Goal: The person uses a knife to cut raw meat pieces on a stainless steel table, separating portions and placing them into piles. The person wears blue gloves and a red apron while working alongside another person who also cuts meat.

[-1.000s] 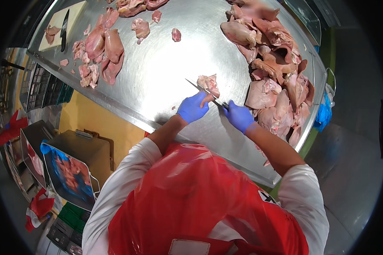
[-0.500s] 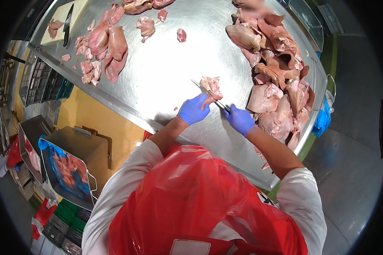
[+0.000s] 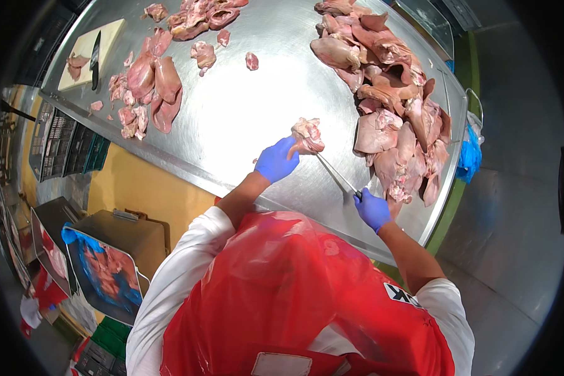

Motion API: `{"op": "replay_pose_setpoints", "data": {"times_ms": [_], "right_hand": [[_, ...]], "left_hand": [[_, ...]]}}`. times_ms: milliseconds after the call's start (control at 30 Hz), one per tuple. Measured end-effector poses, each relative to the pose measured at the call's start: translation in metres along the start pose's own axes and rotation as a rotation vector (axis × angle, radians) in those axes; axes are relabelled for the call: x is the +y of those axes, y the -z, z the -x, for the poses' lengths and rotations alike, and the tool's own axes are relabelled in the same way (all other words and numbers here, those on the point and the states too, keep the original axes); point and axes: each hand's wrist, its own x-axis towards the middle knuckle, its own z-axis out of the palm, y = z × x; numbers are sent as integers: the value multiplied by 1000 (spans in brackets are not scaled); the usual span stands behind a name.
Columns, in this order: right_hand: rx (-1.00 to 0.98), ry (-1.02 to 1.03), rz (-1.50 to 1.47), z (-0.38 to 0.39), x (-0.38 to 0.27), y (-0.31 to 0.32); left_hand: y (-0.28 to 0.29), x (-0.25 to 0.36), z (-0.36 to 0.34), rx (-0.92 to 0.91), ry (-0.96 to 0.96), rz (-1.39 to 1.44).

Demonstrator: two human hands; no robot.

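Note:
Both of my hands wear blue gloves. My left hand point(image 3: 277, 161) is closed on a piece of raw pig ear point(image 3: 308, 134), with its pale, fatty end turned away from me. My right hand point(image 3: 374, 210) grips a knife point(image 3: 338, 173) by its dark handle. The thin blade slants up to the left, and its tip end meets the lower right side of the meat; how far it goes in is hidden. Under both hands lies a steel table point(image 3: 257, 103). To the right is a large heap of raw pig ears point(image 3: 388, 94).
Trimmed ears and scraps point(image 3: 153, 81) lie at the left, more meat point(image 3: 200, 19) at the far side. A second knife point(image 3: 94, 59) rests on a white cutting board point(image 3: 109, 37). Below left stands a metal bin point(image 3: 116, 229) with blue lining and meat. Another person's red apron point(image 3: 49, 291) shows beyond.
My right hand has drawn back toward the lower right, so more blade shows between it and the meat. My left hand still holds the piece. The whole view has shifted slightly.

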Motion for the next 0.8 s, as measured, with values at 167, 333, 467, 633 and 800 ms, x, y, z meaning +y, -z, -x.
{"op": "replay_pose_setpoints", "data": {"times_ms": [167, 333, 467, 633, 800], "right_hand": [[191, 122, -177, 42, 9, -27], [86, 48, -285, 11, -64, -15], [36, 57, -325, -44, -106, -12], [33, 109, -347, -75, -135, -7], [-38, 8, -264, -32, -107, -18]], "left_hand": [[25, 25, 24, -69, -79, -180], [31, 34, 37, -64, -128, -210], [24, 22, 42, -210, -70, -223], [26, 27, 38, -444, -27, -300], [16, 16, 41, -340, 75, -248]]}}
